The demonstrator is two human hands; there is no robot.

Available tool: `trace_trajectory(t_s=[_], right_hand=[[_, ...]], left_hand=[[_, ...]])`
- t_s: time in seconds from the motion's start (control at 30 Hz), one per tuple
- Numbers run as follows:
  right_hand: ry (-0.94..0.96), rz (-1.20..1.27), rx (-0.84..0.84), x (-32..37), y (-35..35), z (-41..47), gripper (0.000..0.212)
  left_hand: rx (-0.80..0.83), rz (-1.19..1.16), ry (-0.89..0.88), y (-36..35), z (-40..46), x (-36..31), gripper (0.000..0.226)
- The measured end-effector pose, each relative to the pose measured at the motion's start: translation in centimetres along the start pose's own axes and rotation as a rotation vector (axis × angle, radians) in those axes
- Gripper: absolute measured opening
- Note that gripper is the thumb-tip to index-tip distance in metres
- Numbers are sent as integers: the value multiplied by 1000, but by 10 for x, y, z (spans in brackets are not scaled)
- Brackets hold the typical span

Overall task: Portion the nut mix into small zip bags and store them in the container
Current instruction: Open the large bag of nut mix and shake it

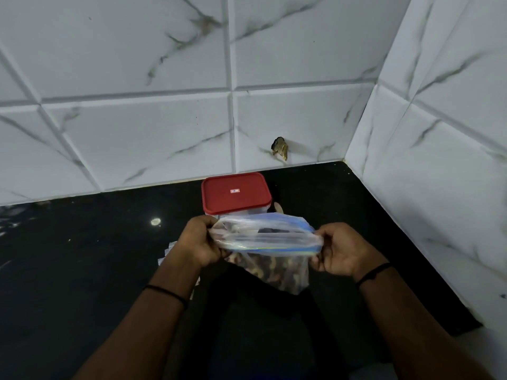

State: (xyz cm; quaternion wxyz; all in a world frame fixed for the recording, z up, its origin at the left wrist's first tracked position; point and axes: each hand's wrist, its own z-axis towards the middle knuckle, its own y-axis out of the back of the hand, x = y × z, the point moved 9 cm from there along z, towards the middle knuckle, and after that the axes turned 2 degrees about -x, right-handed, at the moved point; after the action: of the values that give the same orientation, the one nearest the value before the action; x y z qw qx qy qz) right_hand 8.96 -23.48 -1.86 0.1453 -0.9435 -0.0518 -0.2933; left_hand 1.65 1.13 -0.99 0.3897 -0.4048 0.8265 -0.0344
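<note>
A clear zip bag [270,252] with a blue zip strip hangs above the black counter, its lower part filled with brown nut mix [277,270]. My left hand [199,241] grips the bag's top left corner. My right hand [341,249] pinches the top right corner. The bag's mouth is stretched between both hands. Behind the bag stands a clear container with a red lid [236,192] on it, close to the wall.
The black counter [82,270] ends at white marble-look wall tiles [137,119] at the back and on the right, forming a corner. Edges of thin clear bags [167,252] peek out beside my left wrist. A small dark fitting [280,148] sticks out of the back wall.
</note>
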Motion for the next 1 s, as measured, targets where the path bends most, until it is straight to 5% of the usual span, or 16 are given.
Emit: trace_trajectory(t_s=[0.27,0.37,0.47,0.7,0.8,1.0], right_hand=[[268,-708,-374,38,14,5,25],[516,-925,-382,59,1,2,16],[518,-1015,-351,63,-4,-6,18],[159,-261,-177,27,6,11,25],[158,-170,-137,23,4,17,24],[166,-1140,-214,23,22,22,20]], left_hand=[[66,276,-45,-8,16,-9,18],[63,392,-212,-12,24,-15,17],[-89,498,-351,-2,27,-27,19],[3,144,-225,-6,35,-28,23],[45,129,-267,-11,35,-31,27],[104,534,-473,-34,33,-36,26]])
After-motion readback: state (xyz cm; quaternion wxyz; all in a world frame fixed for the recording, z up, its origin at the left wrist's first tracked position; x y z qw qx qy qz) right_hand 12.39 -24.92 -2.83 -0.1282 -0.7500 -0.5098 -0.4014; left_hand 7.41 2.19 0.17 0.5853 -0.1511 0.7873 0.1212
